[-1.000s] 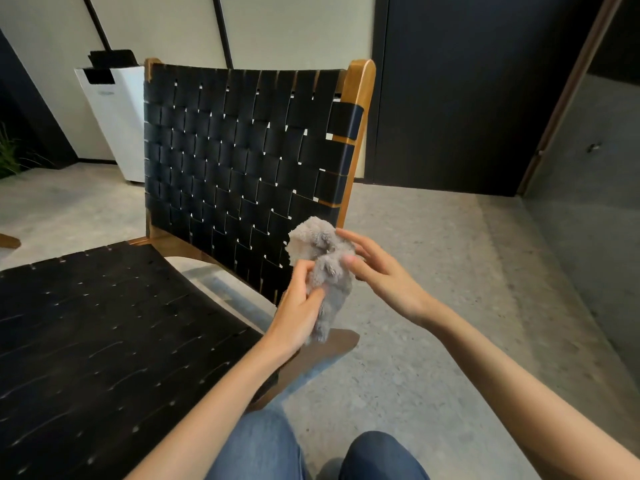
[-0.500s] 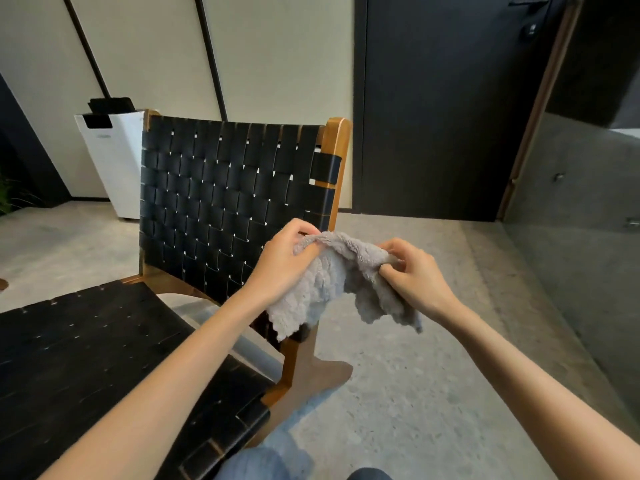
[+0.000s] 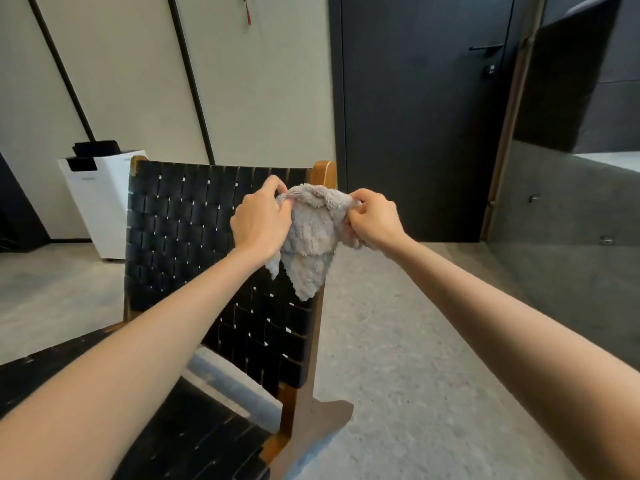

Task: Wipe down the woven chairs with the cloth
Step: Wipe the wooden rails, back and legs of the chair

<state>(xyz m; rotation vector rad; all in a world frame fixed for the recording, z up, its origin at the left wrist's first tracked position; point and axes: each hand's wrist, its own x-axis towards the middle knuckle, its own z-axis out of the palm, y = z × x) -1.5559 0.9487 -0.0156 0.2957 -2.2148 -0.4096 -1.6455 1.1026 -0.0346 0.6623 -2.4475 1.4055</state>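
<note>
Both hands, the left hand and right hand, pinch the grey cloth stretched between them before the black woven chair on a grey concrete floor, near a white bin by the wall and a dark door.

Grey floor — chair, white unit.

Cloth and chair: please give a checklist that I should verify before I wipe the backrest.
1. Left hand grip on cloth: ok, top edge pinched.
2. Right hand grip on cloth: ok.
3. Cloth spread open: not ok, bunched, one corner hanging.
4. Cloth touching woven backrest: cannot tell.
5. Backrest top within reach: ok, both hands are at its height.
</note>
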